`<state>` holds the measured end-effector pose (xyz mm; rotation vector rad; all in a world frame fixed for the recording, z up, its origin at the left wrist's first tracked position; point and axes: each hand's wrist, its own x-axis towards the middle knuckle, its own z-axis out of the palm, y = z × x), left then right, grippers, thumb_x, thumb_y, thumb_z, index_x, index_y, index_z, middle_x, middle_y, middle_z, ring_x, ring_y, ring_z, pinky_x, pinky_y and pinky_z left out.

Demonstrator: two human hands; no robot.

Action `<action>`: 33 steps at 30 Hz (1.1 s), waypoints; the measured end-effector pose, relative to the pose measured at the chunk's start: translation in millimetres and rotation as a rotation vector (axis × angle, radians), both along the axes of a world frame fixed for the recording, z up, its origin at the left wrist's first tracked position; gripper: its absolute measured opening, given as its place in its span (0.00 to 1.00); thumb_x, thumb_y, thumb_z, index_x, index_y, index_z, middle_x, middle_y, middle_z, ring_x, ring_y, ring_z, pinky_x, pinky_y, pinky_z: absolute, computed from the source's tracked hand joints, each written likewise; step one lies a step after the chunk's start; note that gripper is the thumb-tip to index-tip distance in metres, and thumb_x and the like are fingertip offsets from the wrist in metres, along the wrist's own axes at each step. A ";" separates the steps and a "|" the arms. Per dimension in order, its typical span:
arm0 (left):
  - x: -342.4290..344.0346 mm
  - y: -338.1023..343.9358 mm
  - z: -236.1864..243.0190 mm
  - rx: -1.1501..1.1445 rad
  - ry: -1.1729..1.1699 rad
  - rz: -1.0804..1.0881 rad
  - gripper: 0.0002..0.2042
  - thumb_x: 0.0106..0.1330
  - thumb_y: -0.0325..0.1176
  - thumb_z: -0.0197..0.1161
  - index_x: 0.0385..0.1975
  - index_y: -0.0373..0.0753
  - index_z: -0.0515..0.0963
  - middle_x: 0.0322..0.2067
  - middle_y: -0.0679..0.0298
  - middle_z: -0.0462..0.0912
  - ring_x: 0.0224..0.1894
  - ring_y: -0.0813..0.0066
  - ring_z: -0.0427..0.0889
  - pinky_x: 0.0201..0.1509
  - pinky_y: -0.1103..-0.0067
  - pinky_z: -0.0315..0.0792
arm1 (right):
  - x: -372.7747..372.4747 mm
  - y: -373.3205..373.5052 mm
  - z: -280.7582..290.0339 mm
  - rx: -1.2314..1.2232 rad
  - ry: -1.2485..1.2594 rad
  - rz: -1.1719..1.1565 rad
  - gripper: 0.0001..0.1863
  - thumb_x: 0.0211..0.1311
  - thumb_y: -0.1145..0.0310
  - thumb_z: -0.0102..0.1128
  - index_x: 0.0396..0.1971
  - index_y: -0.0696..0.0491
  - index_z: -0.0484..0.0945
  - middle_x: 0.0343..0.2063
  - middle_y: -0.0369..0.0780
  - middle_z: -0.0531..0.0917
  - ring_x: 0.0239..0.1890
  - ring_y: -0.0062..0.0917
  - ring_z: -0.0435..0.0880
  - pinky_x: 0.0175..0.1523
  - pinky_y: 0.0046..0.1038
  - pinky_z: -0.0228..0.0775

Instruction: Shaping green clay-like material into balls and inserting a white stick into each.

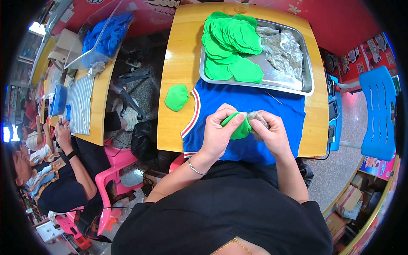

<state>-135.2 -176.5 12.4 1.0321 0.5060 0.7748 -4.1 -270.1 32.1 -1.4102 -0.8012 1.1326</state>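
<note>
Both my hands meet over a blue cloth with red and white trim [272, 104] at the near edge of a wooden table [180, 63]. My left hand [217, 132] cups a flat green dough piece [238, 127]. My right hand [272, 132] presses a grey lump [257, 118] against that green piece. A silver bracelet sits on my left wrist. Beyond the cloth, a metal tray [308, 72] holds several flat green dough rounds [231, 40] on its left and a heap of grey material [282, 51] on its right.
A green dough ball [177, 97] lies on the bare wood left of the cloth. A thin stick [274, 98] rests on the cloth. Another person [55, 170] sits at a second table [100, 97] to the left with blue gloves in a clear bin [106, 36]. A blue chair [378, 110] stands at right.
</note>
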 end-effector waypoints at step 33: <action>-4.1 6.4 8.3 0.468 0.226 -0.045 0.03 0.55 0.25 0.64 0.28 0.35 0.80 0.28 0.64 0.74 0.32 0.79 0.74 0.34 0.85 0.68 | -3.3 8.2 -3.6 0.216 -0.507 0.014 0.06 0.48 0.72 0.61 0.23 0.57 0.75 0.21 0.39 0.78 0.22 0.20 0.77 0.28 0.23 0.67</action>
